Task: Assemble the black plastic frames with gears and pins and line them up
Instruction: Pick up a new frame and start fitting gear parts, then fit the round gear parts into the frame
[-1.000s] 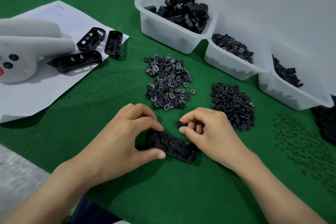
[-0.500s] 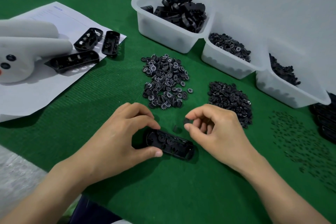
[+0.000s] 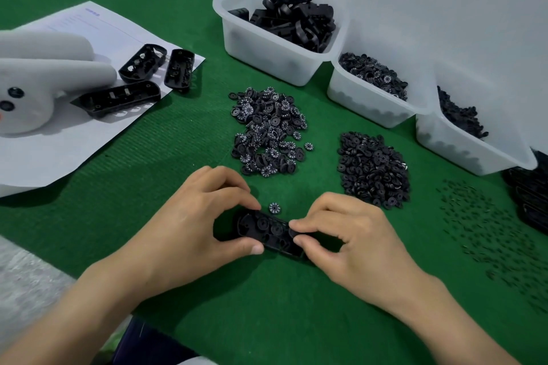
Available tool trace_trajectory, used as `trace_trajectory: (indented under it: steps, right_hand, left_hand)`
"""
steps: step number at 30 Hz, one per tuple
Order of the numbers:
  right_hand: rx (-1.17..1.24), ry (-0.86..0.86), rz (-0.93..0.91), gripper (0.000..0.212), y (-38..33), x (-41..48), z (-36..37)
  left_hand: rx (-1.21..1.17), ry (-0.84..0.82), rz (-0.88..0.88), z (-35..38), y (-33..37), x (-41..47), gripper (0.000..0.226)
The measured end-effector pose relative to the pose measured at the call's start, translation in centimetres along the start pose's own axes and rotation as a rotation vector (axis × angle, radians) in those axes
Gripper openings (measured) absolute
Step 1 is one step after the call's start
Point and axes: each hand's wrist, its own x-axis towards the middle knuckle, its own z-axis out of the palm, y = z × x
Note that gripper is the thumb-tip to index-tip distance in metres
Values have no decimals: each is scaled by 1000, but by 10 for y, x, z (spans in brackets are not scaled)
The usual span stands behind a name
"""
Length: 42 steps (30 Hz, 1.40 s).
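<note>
- Clock directions are read from the black frame (image 3: 267, 230) in the hands, with twelve pointing away from the person. It lies open side up on the green mat (image 3: 275, 314), close in front of the person, with round gears seated in its left half.
- The left hand (image 3: 184, 228), at nine o'clock, pinches the frame's left end between thumb and forefinger; its other fingers are curled.
- The right hand (image 3: 355, 243), at three o'clock, pinches the right end between thumb and forefinger and covers that part. Whether a small piece sits under its fingertips cannot be told.
- One numbered wheel (image 3: 275, 208) lies alone on the mat just beside the frame at twelve o'clock, clear of both hands.
- Further out at twelve o'clock is a heap of numbered wheels (image 3: 268, 130), and at one o'clock a heap of plain gears (image 3: 372, 169).
- At three o'clock, well apart, small pins (image 3: 489, 228) are scattered over the mat. Beyond them, at the right edge, is a dark stack of frames (image 3: 530, 201), partly cut off.
- At ten o'clock a sheet of paper (image 3: 44, 157) carries three more frames (image 3: 120, 99) and a white soft toy (image 3: 38, 89).
- Farthest off, from twelve to two o'clock, three clear tubs stand side by side. The first tub (image 3: 261, 47) is heaped with frames, the middle tub (image 3: 361, 101) holds wheels, and the last tub (image 3: 462, 148) holds dark bits too small to tell.
</note>
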Motion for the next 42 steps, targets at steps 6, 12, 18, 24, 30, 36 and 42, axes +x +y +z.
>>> trace_trajectory:
  steps: [6, 12, 18, 24, 30, 36, 42]
  right_hand:
    - [-72, 25, -49, 10, -2, -1, 1]
    - [-77, -12, -32, 10, -2, -1, 1]
    - [106, -20, 76, 18, 5, -5, -4]
    - [76, 36, 73, 19, 6, -20, 1]
    - [-24, 222, 374, 12, 43, -39, -11]
    - [-81, 184, 310, 21, 57, -23, -16]
    - [-122, 82, 267, 16, 61, -4, -17]
  left_hand:
    - [2, 3, -1, 0, 1, 0, 48]
    - [12, -5, -6, 0, 1, 0, 48]
    - [13, -8, 0, -1, 1, 0, 48]
    - [38, -15, 1, 2, 6, 1, 49]
    - [32, -33, 43, 24, 29, 10, 58]
    - [55, -73, 88, 51, 56, 27, 52]
    - [52, -44, 67, 61, 64, 32, 49]
